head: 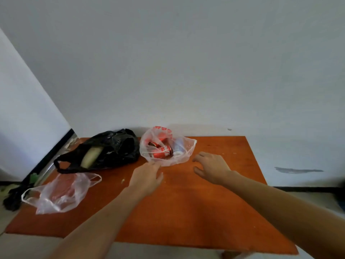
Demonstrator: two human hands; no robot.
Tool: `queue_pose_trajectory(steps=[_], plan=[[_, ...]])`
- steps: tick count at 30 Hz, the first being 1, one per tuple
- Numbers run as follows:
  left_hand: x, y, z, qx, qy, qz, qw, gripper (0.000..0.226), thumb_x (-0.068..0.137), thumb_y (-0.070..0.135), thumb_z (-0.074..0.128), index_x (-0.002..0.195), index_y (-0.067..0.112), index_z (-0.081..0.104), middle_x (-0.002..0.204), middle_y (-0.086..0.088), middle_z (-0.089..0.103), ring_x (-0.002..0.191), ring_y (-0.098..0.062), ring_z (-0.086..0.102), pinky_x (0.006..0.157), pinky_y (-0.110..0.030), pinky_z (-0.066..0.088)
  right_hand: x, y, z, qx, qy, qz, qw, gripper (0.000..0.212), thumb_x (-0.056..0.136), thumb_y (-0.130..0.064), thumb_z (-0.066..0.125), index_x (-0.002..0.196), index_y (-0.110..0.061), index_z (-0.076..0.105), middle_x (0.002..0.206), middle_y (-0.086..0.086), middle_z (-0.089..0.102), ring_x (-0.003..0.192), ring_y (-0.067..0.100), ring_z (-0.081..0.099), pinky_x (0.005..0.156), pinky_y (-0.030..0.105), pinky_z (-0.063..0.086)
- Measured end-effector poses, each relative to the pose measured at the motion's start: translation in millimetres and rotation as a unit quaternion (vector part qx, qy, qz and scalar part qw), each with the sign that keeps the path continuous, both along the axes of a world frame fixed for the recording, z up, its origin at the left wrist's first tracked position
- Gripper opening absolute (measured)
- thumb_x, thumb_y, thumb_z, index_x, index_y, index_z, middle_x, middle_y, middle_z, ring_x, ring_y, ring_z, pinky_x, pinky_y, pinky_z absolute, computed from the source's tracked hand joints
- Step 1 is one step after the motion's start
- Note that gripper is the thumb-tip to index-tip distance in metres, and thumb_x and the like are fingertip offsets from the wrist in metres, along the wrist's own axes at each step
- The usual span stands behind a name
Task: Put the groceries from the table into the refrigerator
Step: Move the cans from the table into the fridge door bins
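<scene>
Hands (147,176) (211,168) hover open beside clear bag (179,157) holding red cans (161,151).

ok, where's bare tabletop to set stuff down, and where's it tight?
Free: the table's whole near half, and the right side from the right hand to the right edge. Crowded: the back-left, where the black bag touches the can bag, and the left edge with the clear bag. The left hand is at the can bag's rim.
</scene>
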State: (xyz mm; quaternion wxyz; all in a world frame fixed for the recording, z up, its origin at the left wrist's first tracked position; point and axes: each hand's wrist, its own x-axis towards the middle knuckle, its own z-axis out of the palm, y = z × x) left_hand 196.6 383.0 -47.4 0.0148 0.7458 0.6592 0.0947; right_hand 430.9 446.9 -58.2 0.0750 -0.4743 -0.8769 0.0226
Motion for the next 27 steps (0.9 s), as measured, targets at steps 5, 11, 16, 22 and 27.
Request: queue_pose_trajectory(steps=[5, 11, 16, 22, 27], plan=[[-31, 66, -21, -0.021, -0.001, -0.004, 1.000, 0.021, 0.093, 0.031, 0.048, 0.107, 0.020, 0.059, 0.110, 0.003, 0.062, 0.097, -0.016, 0.060, 0.076, -0.030, 0.049, -35, 62, -18, -0.012, -0.016, 0.007, 1.000, 0.031, 0.093, -0.038, 0.050, 0.121, -0.026, 0.058, 0.123, -0.003, 0.059, 0.102, 0.020, 0.062, 0.076, 0.034, 0.052], [-74, 167, -57, -0.022, -0.023, -0.073, 0.997, 0.026, 0.094, 0.025, 0.047, 0.113, 0.016, 0.061, 0.116, 0.000, 0.059, 0.103, -0.018, 0.056, 0.081, -0.032, 0.049, -82, 123, -56, -0.055, -0.025, -0.025, 0.998, 0.028, 0.096, -0.024, 0.047, 0.119, -0.021, 0.062, 0.119, 0.000, 0.061, 0.104, 0.026, 0.061, 0.072, 0.034, 0.045], [-98, 246, -98, -0.058, 0.004, -0.139, 0.989, 0.029, 0.093, 0.018, 0.044, 0.118, 0.016, 0.059, 0.126, -0.001, 0.055, 0.120, -0.019, 0.047, 0.103, -0.035, 0.038, -132, 166, -94, -0.132, -0.063, -0.033, 0.989, 0.030, 0.093, -0.007, 0.047, 0.118, -0.017, 0.062, 0.115, 0.000, 0.062, 0.106, 0.021, 0.060, 0.083, 0.032, 0.044], [-97, 302, -138, -0.102, 0.039, -0.218, 0.970, 0.038, 0.089, 0.017, 0.048, 0.126, 0.019, 0.054, 0.137, -0.002, 0.045, 0.130, -0.025, 0.037, 0.108, -0.039, 0.029, -166, 191, -156, -0.179, -0.206, -0.003, 0.962, 0.026, 0.084, -0.008, 0.059, 0.109, -0.016, 0.061, 0.111, 0.003, 0.060, 0.112, 0.028, 0.055, 0.085, 0.049, 0.049], [-100, 331, -169, -0.154, 0.055, -0.201, 0.966, 0.038, 0.093, 0.025, 0.044, 0.130, 0.021, 0.051, 0.141, -0.004, 0.042, 0.132, -0.026, 0.035, 0.111, -0.044, 0.025, -153, 209, -163, -0.132, -0.221, -0.130, 0.958, 0.033, 0.090, -0.017, 0.055, 0.123, -0.015, 0.054, 0.135, 0.015, 0.040, 0.118, 0.035, 0.044, 0.084, 0.050, 0.048]])
